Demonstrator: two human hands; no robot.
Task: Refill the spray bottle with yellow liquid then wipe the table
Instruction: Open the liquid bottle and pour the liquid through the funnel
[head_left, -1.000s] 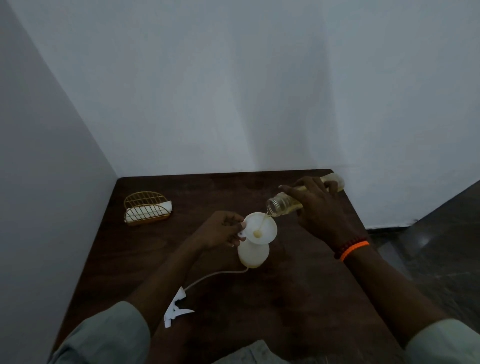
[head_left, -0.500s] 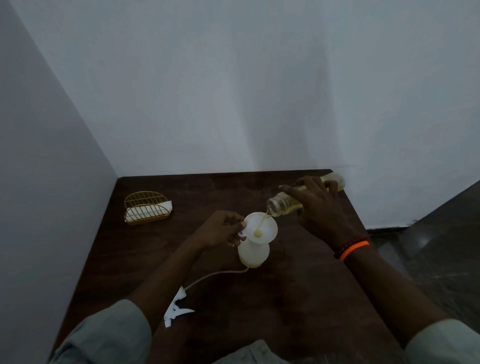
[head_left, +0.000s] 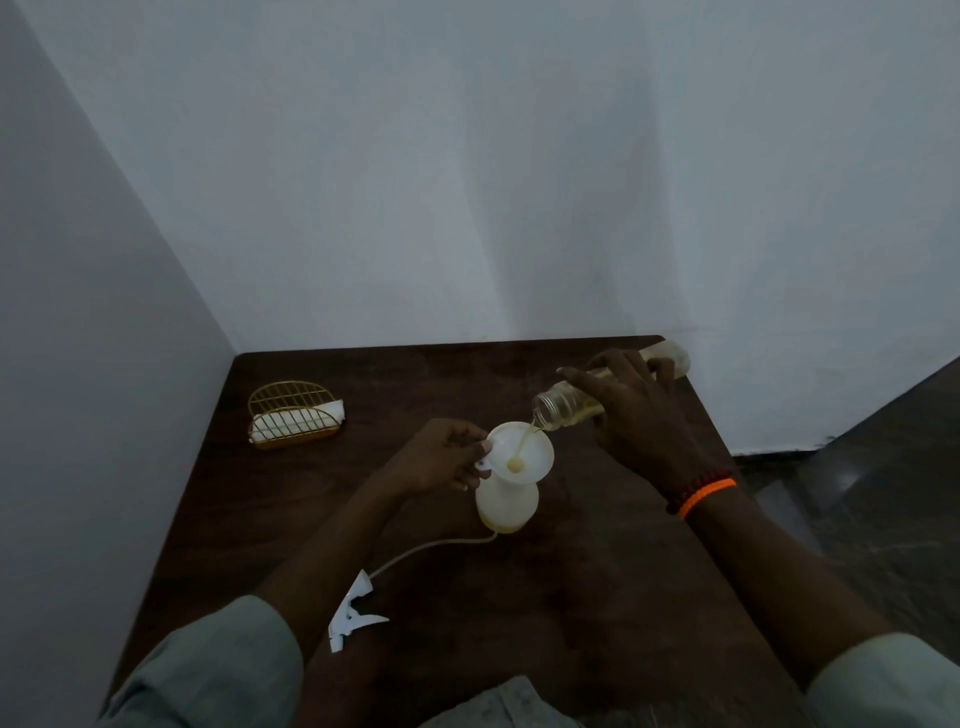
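Note:
A white spray bottle (head_left: 506, 505) stands upright mid-table with a white funnel (head_left: 522, 454) seated in its neck. My left hand (head_left: 441, 462) pinches the funnel's tab at its left rim. My right hand (head_left: 636, 410) holds a clear refill bottle (head_left: 558, 408) tipped nearly flat, mouth over the funnel. A thin yellow stream runs from it into the funnel, and a little yellow shows at the spray bottle's base. The white trigger head (head_left: 353, 616) with its tube lies on the table to the lower left.
A gold wire holder (head_left: 293, 415) with white napkins sits at the back left of the dark wooden table (head_left: 597, 597). White walls close the left and far sides. The table's right edge drops to a dark floor (head_left: 883, 493).

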